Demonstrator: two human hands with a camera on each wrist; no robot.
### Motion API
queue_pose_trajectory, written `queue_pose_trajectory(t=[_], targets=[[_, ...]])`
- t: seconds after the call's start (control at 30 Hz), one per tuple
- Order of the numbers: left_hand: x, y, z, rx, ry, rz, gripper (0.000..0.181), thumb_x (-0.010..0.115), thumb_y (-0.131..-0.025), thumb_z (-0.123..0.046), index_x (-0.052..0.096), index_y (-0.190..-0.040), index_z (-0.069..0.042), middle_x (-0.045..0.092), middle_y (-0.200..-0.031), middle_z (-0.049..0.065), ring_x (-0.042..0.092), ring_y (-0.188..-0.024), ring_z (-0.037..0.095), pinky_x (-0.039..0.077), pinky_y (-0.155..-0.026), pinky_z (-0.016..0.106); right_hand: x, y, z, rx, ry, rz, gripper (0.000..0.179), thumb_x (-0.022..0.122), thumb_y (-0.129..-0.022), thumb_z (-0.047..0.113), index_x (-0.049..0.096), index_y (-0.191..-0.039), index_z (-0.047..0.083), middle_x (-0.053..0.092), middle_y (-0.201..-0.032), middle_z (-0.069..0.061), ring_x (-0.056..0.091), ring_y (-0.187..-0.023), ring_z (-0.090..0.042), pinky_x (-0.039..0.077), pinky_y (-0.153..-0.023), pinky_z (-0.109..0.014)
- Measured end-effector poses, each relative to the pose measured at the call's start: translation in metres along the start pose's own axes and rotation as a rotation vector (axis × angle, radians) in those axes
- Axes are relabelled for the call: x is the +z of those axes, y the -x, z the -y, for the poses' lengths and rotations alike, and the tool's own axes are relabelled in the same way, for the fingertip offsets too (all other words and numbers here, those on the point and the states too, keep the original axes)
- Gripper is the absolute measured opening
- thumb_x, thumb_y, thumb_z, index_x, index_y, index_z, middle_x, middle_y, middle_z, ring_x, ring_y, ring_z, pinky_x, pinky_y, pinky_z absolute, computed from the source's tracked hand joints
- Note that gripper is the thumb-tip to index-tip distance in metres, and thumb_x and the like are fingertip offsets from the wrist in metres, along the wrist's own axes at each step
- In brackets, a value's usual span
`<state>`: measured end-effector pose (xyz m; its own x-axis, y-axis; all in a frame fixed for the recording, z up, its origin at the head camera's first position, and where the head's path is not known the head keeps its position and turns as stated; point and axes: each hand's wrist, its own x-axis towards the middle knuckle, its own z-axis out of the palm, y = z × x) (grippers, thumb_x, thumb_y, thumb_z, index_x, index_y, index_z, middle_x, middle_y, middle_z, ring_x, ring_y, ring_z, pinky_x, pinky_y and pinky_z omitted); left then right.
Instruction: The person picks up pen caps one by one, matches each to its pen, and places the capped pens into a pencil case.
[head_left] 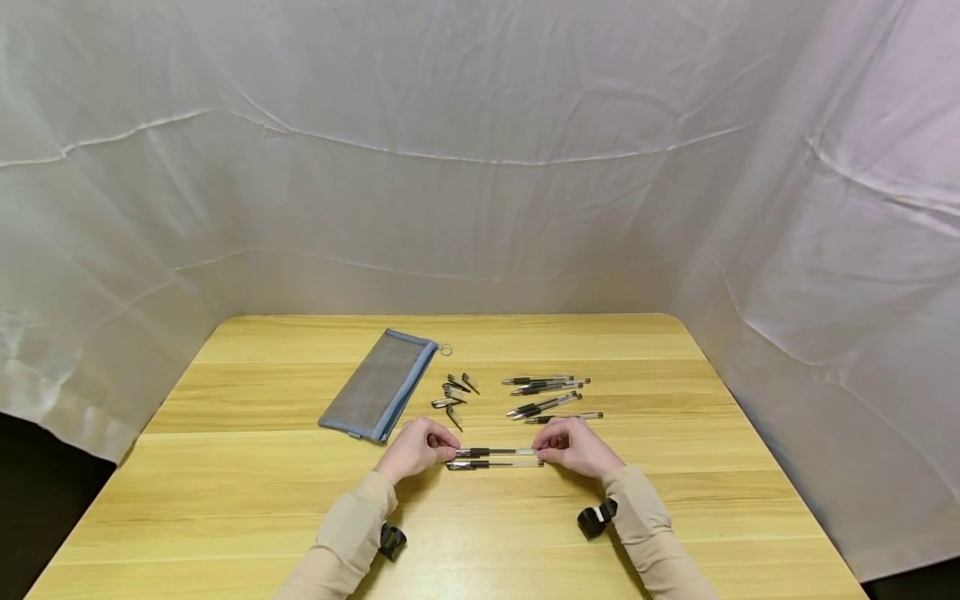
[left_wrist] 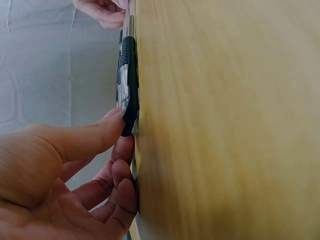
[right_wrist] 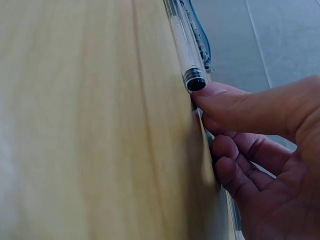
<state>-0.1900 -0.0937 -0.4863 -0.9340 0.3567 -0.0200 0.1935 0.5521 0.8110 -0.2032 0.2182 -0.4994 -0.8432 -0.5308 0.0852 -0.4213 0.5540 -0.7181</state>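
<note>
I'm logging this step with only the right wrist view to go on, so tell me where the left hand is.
Observer: In the head view, the left hand is at the left end of the farther pen, one of two lying side by side.
Operator: I see only the black-plugged end of the nearer pen. Tell me what its other end carries.
Observer: A cap with a clip, as the left wrist view shows; that is the left end of the nearer pen in the head view.
</note>
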Motion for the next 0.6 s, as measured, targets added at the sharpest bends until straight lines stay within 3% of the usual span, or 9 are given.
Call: queue_pose_trajectory(t=[0.6], targets=[[-0.0009, 0.0015, -0.0024, -0.014, -0.009, -0.002, 0.004, 0.076, -0.087, -0.004, 0.078, -0.090, -0.003, 0.075, -0.085, 0.006, 0.051, -0.066, 0.008, 0.042, -0.061, 0.020, 0.0001, -0.0005, -0.0015, 0.022, 0.006, 0.009, 0.011, 0.076, -0.087, 0.007, 0.078, -0.097, 0.009, 0.071, -0.092, -0.004, 0.050, -0.074, 0.000, 0.044, -0.066, -0.019]])
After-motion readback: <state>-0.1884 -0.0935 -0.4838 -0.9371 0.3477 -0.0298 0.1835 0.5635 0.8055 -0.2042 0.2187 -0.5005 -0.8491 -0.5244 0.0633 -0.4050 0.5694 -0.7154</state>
